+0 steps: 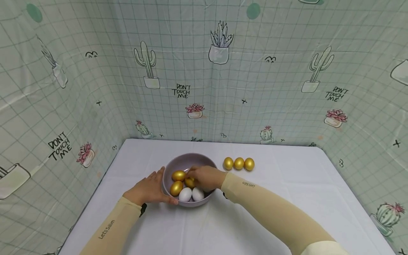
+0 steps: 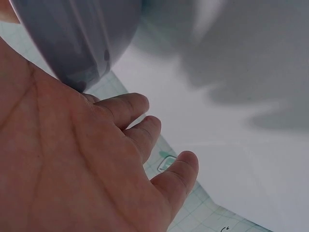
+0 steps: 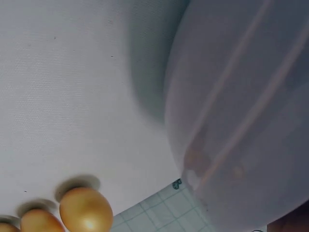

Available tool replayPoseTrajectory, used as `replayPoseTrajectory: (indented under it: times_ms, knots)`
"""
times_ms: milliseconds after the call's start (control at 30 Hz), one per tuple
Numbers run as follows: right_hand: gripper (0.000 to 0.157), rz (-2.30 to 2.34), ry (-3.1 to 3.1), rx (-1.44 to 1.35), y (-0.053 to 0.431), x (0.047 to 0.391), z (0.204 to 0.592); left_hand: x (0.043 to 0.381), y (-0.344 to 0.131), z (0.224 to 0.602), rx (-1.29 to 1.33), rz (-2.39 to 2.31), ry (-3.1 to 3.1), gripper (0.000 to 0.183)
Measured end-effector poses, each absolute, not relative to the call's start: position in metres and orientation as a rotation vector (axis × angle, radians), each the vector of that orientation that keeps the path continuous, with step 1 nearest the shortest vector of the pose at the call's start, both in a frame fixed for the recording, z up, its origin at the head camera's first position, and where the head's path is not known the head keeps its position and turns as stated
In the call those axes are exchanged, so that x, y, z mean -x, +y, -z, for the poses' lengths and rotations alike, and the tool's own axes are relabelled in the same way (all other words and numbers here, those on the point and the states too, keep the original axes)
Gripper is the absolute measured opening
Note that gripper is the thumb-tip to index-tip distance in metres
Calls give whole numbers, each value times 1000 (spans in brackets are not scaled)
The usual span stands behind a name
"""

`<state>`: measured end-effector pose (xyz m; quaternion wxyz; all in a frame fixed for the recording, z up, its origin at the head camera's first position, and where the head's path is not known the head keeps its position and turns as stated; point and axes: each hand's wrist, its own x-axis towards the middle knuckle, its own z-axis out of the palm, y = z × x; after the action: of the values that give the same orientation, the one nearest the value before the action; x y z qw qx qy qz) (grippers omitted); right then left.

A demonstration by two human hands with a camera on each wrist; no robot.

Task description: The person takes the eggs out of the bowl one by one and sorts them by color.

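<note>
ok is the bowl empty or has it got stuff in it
Not empty: the head view shows gold eggs and white eggs inside the bowl.

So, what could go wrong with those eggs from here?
The gold egg under the right hand might slip and knock the white eggs beside it. The left hand touches the bowl, so a push could shift it. The three gold eggs outside sit on the flat table, so one might roll.

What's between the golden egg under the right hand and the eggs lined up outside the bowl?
The side of the bowl stands between that golden egg and the three lined-up eggs. Apart from the right hand itself, nothing else visible is in the way.
</note>
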<state>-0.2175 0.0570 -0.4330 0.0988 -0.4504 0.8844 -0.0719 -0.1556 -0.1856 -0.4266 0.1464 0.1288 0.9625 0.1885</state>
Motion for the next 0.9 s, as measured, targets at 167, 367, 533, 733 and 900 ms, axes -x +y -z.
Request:
replayPoseTrajectory:
  times_ms: [167, 367, 533, 733, 900]
  knots:
    - [36, 269, 2646, 1303, 60, 220, 437, 156, -186, 427, -370, -546, 2770, 142]
    - [40, 273, 2681, 1363, 63, 225, 445, 156, -186, 427, -365, -548, 2766, 142]
    - [40, 276, 2688, 1384, 64, 227, 448, 155, -185, 426, -371, -543, 2763, 142]
    - [38, 272, 2679, 1354, 63, 229, 448, 155, -185, 425, -380, -562, 2759, 141]
    - [39, 270, 2673, 1317, 61, 229, 447, 156, -186, 426, -377, -573, 2759, 142]
